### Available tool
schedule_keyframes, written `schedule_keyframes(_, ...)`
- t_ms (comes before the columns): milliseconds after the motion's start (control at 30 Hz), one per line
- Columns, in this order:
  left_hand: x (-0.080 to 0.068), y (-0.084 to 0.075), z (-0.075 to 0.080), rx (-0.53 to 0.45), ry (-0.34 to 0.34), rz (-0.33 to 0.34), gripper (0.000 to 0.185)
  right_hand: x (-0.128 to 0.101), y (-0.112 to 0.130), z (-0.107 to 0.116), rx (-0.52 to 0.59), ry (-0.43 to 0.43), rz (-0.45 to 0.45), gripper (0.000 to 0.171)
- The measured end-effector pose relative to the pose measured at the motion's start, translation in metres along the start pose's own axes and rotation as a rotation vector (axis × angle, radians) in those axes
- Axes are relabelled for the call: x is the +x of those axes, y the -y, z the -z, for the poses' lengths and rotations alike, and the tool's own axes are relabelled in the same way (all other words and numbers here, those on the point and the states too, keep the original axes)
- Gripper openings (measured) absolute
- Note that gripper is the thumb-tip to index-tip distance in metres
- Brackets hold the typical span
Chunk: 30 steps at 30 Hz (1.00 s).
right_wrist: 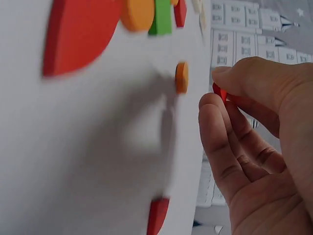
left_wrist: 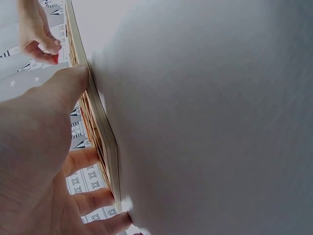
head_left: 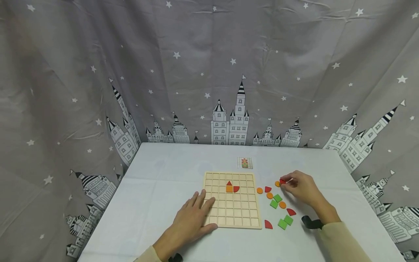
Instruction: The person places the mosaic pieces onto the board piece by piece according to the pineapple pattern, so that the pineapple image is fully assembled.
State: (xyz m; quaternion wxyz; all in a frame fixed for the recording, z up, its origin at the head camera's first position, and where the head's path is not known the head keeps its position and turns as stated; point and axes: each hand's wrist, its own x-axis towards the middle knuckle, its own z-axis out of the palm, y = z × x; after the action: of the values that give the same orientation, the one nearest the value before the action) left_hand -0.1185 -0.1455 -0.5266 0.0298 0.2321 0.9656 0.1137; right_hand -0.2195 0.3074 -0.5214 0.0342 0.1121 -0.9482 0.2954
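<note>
Red piece hangs pinched above tabletop, right wrist view reveals.

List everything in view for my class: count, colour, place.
Castle-print curtain: 1, grey, behind table
Table: 1, white, under board
Wooden grid board: 1, pale, on table
Gridded picture card: 1, multicoloured, beyond board
Flat triangle: 1, red, on board
Flat square: 1, orange, on board
Flat quarter-circles: 4, red, on and beside board
Flat discs: 4, orange, right of board
Flat squares: 4, green, right of board
Shape-unclear pieces: 2, red, one pinched, one on table
Wrist devices: 2, black, wrists
Sleeves: 2, beige, forearms
Left hand: 1, bare, touching board
Right hand: 1, bare, above table
</note>
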Motion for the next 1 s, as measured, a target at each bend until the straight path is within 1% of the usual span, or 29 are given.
schedule_keyframes(267,0.001,0.0,0.0,0.014,-0.003,-0.003,0.091,0.012,0.027,-0.015,0.046,-0.013,0.085,0.023)
schedule_keyframes(400,0.001,0.0,0.0,0.011,-0.004,0.001,0.091,0.018,0.04,-0.025,0.068,0.01,0.121,0.021)
schedule_keyframes(567,0.001,0.0,0.0,0.008,-0.003,0.003,0.092,0.026,0.055,-0.038,0.126,0.054,0.152,0.02)
schedule_keyframes(700,0.001,0.0,-0.001,0.013,-0.003,0.0,0.092,0.033,0.067,-0.05,0.15,0.078,0.174,0.021)
schedule_keyframes(900,0.001,0.001,-0.001,0.021,-0.011,-0.008,0.091,0.042,0.085,-0.069,0.175,0.087,0.261,0.02)
schedule_keyframes(1000,0.001,0.001,-0.001,0.021,-0.01,-0.007,0.09,0.045,0.093,-0.078,0.194,0.108,0.281,0.019)
